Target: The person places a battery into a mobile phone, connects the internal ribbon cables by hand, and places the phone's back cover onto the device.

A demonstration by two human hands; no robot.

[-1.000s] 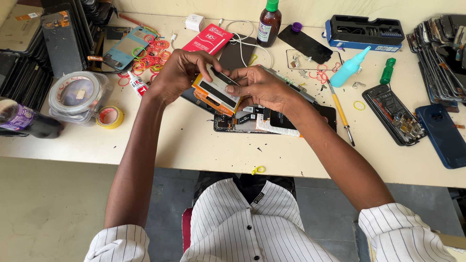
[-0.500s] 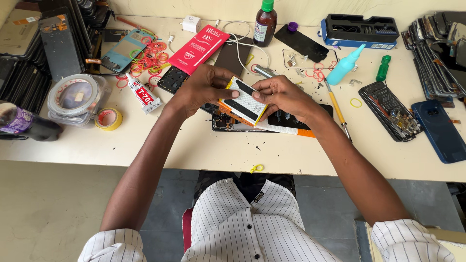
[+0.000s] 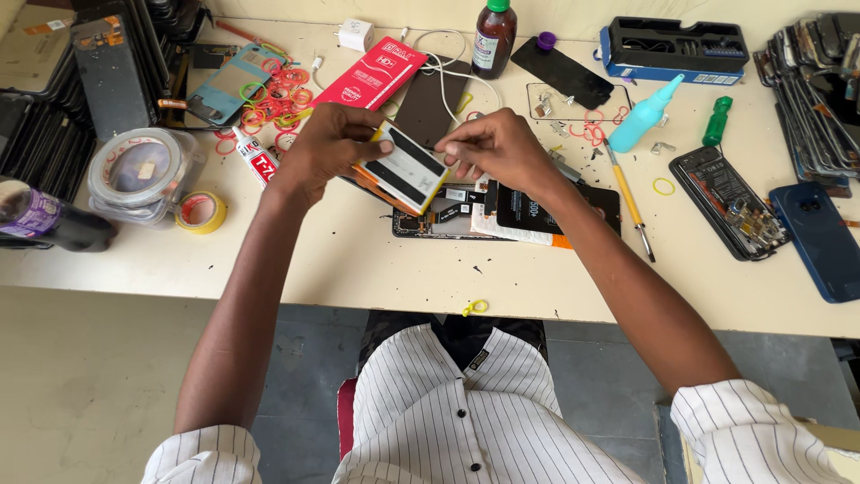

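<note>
My left hand (image 3: 324,148) grips a flat rectangular phone battery (image 3: 405,168), white and black with orange-yellow edges, tilted above the table. My right hand (image 3: 497,151) pinches the battery's right end with fingertips. Below the hands lies an opened phone (image 3: 511,213) with its insides exposed, flat on the cream table (image 3: 340,260). A white and orange strip rests along the phone's near edge.
A brown bottle (image 3: 494,36), red packet (image 3: 381,72), blue squeeze bottle (image 3: 647,115), green screwdriver (image 3: 714,123), yellow-handled tool (image 3: 627,202), tape rolls (image 3: 202,212), glue tube (image 3: 255,159), coloured rubber bands, another opened phone (image 3: 730,204), a blue phone (image 3: 820,240) and stacked phone parts at both sides surround me.
Both hands shifted slightly on the battery and it turned, now showing its white and black face tilted toward the right. The camera view drifted a little.
</note>
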